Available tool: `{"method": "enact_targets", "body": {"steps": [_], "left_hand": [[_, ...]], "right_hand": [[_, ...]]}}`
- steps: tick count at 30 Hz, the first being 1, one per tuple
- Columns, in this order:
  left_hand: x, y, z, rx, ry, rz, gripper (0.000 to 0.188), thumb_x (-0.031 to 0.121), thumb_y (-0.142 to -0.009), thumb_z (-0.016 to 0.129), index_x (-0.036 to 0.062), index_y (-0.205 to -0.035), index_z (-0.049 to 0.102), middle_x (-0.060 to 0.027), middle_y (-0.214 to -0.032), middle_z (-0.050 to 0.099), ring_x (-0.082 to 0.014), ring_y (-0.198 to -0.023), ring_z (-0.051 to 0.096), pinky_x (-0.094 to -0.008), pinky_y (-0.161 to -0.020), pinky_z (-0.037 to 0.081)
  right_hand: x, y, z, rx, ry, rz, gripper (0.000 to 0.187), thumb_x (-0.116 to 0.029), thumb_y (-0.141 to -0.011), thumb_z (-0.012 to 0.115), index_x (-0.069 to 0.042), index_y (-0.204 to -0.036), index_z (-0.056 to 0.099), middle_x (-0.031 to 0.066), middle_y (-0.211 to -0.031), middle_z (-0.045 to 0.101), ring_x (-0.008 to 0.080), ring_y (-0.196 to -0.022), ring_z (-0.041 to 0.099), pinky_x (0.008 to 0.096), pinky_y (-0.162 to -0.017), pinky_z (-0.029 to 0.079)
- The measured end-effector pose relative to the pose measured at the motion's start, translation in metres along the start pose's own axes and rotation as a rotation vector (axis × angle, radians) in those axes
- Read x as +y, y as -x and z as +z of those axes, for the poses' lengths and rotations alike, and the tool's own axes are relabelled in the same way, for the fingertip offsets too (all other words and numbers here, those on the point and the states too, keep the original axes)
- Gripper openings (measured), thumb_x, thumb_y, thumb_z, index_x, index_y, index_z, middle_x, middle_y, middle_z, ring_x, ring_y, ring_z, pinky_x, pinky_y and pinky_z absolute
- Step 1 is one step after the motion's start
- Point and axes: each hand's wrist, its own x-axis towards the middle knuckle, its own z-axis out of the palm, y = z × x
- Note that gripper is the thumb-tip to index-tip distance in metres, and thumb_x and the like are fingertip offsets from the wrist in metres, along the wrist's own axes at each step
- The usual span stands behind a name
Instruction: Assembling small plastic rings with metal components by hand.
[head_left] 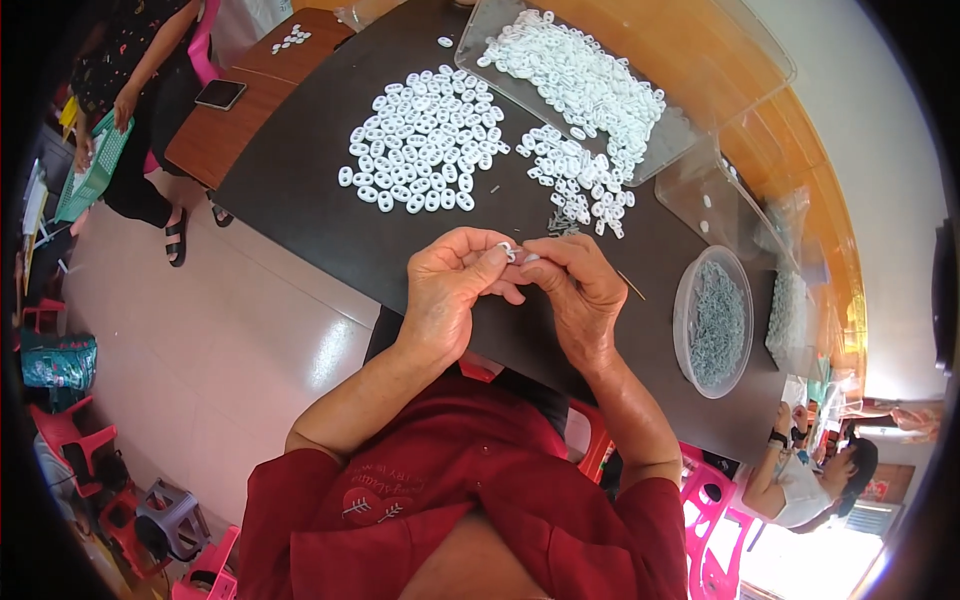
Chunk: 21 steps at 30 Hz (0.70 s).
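My left hand (446,290) pinches a small white oval plastic piece (508,253) between thumb and fingertips, just over the dark table's near edge. Close against it, my right hand (574,290) is closed in a pinch; what its fingertips hold is too small and covered to name. Beyond my hands lies a spread of white oval two-hole pieces (425,140), left of centre. To its right is a looser pile of smaller white pieces (580,180), with a few thin grey metal bits (562,222) at its near side.
A clear tray (478,45) heaped with white pieces stands at the back. On the right, a round clear tub (683,340) holds many small grey metal parts. A thin stick (632,286) lies by my right hand. Two other people sit at far left and lower right.
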Motion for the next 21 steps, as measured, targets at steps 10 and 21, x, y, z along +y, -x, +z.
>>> {"method": "enact_targets", "body": {"steps": [10,21], "left_hand": [[0.001,0.006,0.0,0.023,0.003,-0.022,0.015,0.009,-0.092,0.056,-0.0053,-0.098,0.057,-0.0186,-0.092,0.065,-0.0227,-0.077,0.066,-0.031,-0.062,0.055],[-0.002,0.008,-0.001,0.055,-0.016,-0.015,0.014,0.009,-0.091,0.057,-0.0041,-0.096,0.058,-0.0161,-0.089,0.065,-0.0205,-0.074,0.066,-0.0287,-0.06,0.053]], "right_hand": [[0.004,0.011,0.002,0.099,-0.117,0.115,0.014,0.001,-0.083,0.064,0.002,-0.097,0.066,0.0028,-0.088,0.059,0.0079,-0.078,0.054,0.0216,-0.069,0.046],[-0.004,0.009,-0.004,0.054,-0.184,0.24,0.016,-0.001,-0.086,0.061,0.001,-0.101,0.065,0.003,-0.088,0.065,0.0067,-0.077,0.056,0.0202,-0.068,0.045]]}}
